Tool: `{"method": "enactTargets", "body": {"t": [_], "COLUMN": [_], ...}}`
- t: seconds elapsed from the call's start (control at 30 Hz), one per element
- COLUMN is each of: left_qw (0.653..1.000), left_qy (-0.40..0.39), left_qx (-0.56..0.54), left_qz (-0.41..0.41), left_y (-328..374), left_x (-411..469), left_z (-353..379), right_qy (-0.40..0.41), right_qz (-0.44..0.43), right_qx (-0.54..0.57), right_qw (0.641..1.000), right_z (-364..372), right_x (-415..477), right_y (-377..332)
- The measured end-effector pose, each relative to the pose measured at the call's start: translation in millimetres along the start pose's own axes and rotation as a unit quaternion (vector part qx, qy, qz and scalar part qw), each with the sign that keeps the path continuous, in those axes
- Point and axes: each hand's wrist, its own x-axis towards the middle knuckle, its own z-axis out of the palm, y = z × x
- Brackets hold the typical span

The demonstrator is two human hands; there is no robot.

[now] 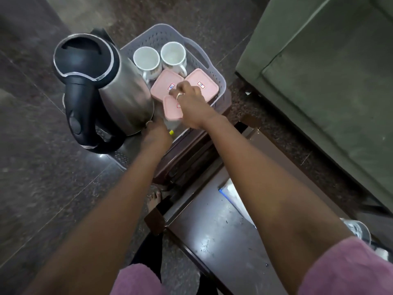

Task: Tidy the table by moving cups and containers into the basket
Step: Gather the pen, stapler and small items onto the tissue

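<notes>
A grey perforated basket (pixel 209 60) stands on a dark brown side table (pixel 187 158). Two white cups (pixel 146 59) (pixel 173 54) sit upright at its far end. Two pink lidded containers (pixel 163 85) (pixel 205 81) lie flat behind my right hand. My right hand (pixel 191 103) rests on a smaller pink container (pixel 171 110) at the basket's near end, fingers curled over its far edge. My left hand (pixel 155 130) is at the basket's near left corner, its fingers hidden behind the kettle.
A steel kettle (pixel 110 86) with a black lid and handle stands close against the basket's left side. A green sofa (pixel 329 71) fills the right. A glossy dark table (pixel 212 235) lies below my right arm, with a white packet (pixel 234 194) on it.
</notes>
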Motion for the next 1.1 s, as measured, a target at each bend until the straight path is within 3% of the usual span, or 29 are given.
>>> {"method": "enactTargets", "body": {"t": [0.23,0.4,0.57,0.77,0.93,1.0,1.1], "left_qw": [0.996,0.994,0.994,0.978,0.935,0.926,0.927], "left_qy": [0.028,0.029,0.062,0.175,0.246,0.225,0.129], "left_qx": [0.083,0.105,0.095,0.059,0.089,0.078,0.082], "left_qz": [-0.015,-0.016,0.000,0.098,0.239,0.294,0.342], "left_y": [-5.7,-6.0,8.7,32.4,65.6,76.9,87.9], "left_x": [-8.4,-12.3,-20.5,-40.7,-81.0,-101.6,-134.6], "left_z": [-3.6,-6.1,-10.3,2.0,51.1,82.4,139.6], "right_qy": [-0.019,0.010,0.023,0.221,0.297,0.314,0.326], "right_qz": [0.006,0.041,0.079,0.105,0.157,0.214,0.307], "right_qx": [-0.158,-0.188,-0.132,0.025,0.045,0.089,0.177], "right_qw": [0.987,0.981,0.988,0.969,0.941,0.921,0.876], "right_z": [4.8,17.9,17.4,19.7,55.3,75.0,108.5], "right_x": [16.3,14.5,9.8,-37.6,-118.9,-158.9,-223.5], "right_y": [-8.8,-9.1,-8.9,1.8,32.9,48.2,74.1]}}
